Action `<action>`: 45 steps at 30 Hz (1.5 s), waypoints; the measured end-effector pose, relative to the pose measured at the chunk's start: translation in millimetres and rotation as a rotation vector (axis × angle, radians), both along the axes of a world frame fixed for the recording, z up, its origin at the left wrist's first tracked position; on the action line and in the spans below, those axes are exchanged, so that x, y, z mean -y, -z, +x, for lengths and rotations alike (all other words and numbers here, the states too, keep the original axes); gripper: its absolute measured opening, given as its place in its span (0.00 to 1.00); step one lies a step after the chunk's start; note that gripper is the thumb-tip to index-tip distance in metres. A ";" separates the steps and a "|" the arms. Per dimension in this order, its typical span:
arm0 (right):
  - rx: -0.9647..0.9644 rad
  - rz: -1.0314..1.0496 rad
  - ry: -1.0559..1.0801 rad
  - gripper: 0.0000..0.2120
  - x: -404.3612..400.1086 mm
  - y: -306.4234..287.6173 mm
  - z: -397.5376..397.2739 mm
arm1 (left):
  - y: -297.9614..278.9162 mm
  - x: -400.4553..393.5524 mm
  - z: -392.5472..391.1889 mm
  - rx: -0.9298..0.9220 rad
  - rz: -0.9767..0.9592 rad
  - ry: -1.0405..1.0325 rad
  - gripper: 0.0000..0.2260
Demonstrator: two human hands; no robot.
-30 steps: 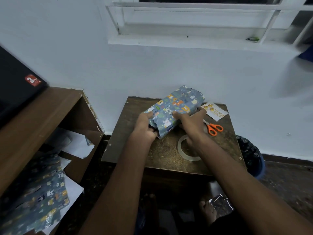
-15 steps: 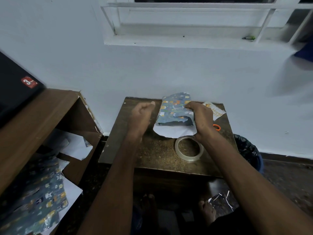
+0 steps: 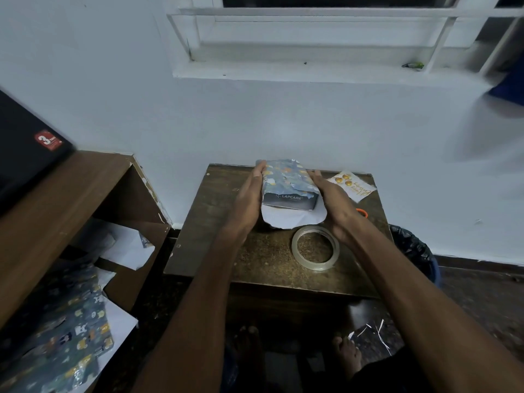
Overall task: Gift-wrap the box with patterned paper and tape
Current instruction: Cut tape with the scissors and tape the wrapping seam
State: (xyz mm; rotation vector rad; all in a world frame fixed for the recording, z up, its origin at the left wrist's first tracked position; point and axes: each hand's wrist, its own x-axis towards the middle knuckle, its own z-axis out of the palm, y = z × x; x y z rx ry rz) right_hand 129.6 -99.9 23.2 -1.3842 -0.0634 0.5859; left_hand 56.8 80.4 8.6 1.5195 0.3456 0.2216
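The box (image 3: 289, 200) lies flat at the back of the small brown table (image 3: 215, 222), its top covered in blue animal-print paper (image 3: 286, 177). Its dark near end, printed LAPCARE, is bare, and a white paper flap (image 3: 292, 219) spreads on the table below it. My left hand (image 3: 249, 199) presses flat against the box's left side, fingers straight. Against the right side lies my right hand (image 3: 334, 202), also flat. A clear tape roll (image 3: 315, 247) lies just in front of the flap.
Orange scissors (image 3: 362, 213) peek out behind my right wrist. A birthday tag (image 3: 351, 185) lies at the table's back right. A brown shelf unit (image 3: 71, 199) at left holds spare patterned paper (image 3: 62, 344). A bin with a black liner (image 3: 414, 251) stands right of the table.
The box has been laid flat with its open end toward me. My left hand went from a loose fist beside it to flat on its left side; my right hand shifted to its right side.
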 end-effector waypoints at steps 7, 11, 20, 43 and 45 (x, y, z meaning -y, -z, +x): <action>0.192 -0.106 0.015 0.17 7.2 -7.1 -16.5 | -0.1 13.0 -10.7 0.021 0.185 -0.050 0.31; 0.123 0.073 -0.071 0.19 19.5 -7.1 -15.3 | 4.1 11.2 -4.7 0.076 0.097 -0.080 0.34; 0.008 0.388 -0.163 0.21 33.0 -10.8 -10.2 | 8.1 7.3 -2.4 0.298 0.270 0.096 0.30; 0.415 0.076 -0.050 0.14 27.0 -1.4 -5.0 | 4.0 -3.4 -0.6 0.276 0.676 0.119 0.18; 0.415 0.083 -0.049 0.15 26.4 -1.4 -5.1 | 2.8 -2.0 -1.4 0.262 0.681 0.118 0.19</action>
